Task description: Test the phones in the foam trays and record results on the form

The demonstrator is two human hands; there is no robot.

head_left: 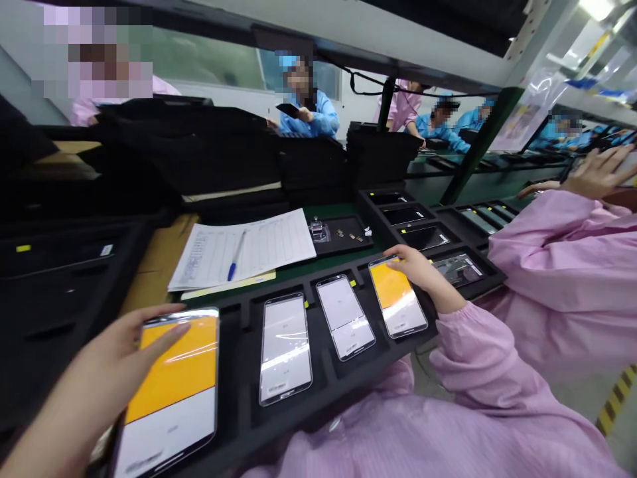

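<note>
My left hand (119,358) is closed on a smartphone (174,372) at the near left end of a black tray (236,378). Its thumb lies over the screen and its fingers are at the top edge. The screen is orange above and white below. At the tray's right end my right hand (421,269) grips the top of another smartphone (398,299), thumb on the glass, with a similar orange and white screen. Between them lie two smartphones with white screens, one left of centre (286,352) and one right of centre (344,318), each in its own compartment.
Behind the tray are printed sheets (263,245) with a blue pen (236,259) and a small parts tray (343,242). Another black tray (432,255) holds dark phones. A co-worker's pink sleeve (557,265) is close on the right. Stacked black trays (223,153) stand behind.
</note>
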